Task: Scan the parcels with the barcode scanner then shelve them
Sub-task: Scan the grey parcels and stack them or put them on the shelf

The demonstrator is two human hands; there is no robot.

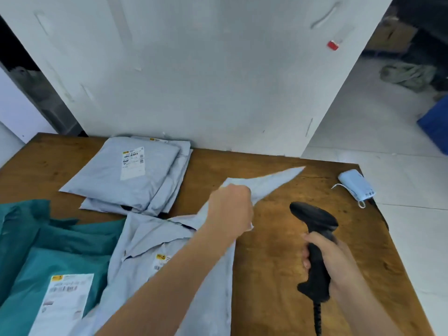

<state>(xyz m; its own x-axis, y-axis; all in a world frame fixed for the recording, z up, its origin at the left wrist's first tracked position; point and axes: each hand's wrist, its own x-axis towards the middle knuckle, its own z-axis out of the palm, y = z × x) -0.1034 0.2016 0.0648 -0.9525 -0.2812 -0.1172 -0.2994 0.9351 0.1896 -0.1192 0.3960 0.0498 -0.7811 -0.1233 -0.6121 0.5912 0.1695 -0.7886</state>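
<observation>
My left hand grips a pale grey mailer parcel by its edge and lifts it off the wooden table; one corner points up to the right. My right hand holds the black barcode scanner by its handle, head tilted up and to the left, cable hanging down. Beneath my left forearm lie more grey parcels, one with a partly hidden label. A stack of grey parcels with a label on top sits at the back. Teal parcels lie at the left, one labelled.
A folded light blue face mask lies at the table's far right corner. A white wall rises right behind the table. To the right there is open tiled floor, with a blue bin and a green cloth heap further off.
</observation>
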